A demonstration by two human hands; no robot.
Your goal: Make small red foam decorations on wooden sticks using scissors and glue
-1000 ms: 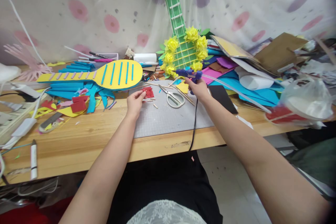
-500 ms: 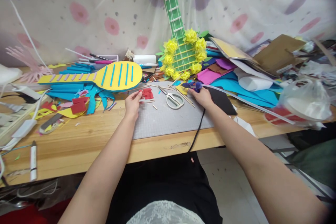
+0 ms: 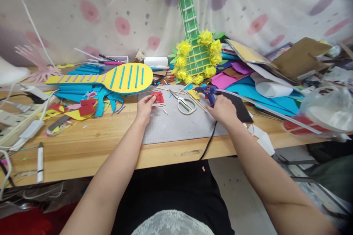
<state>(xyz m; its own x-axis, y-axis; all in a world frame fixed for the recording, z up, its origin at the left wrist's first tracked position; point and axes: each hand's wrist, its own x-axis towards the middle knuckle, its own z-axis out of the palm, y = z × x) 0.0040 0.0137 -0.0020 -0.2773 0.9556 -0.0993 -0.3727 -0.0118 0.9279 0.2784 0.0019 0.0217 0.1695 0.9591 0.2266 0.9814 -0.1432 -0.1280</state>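
Room on mat (image 3: 179, 129) nr table edge (image 3: 165, 153) | L hand (image 3: 145, 108) pinches squarish red scrap (image 3: 159, 97) | R hand (image 3: 224, 111) at blue glue gun (image 3: 207, 91), can't tell grip

Craft workspace, home or studio I can't tell: wooden bench (image 3: 82, 150), cutting mat (image 3: 171, 128) by its front edge, scissors (image 3: 182, 100), glue gun (image 3: 207, 91), colored paper (image 3: 275, 100) heaped toward the back right corner, green craft guitar (image 3: 197, 54) along the back edge.
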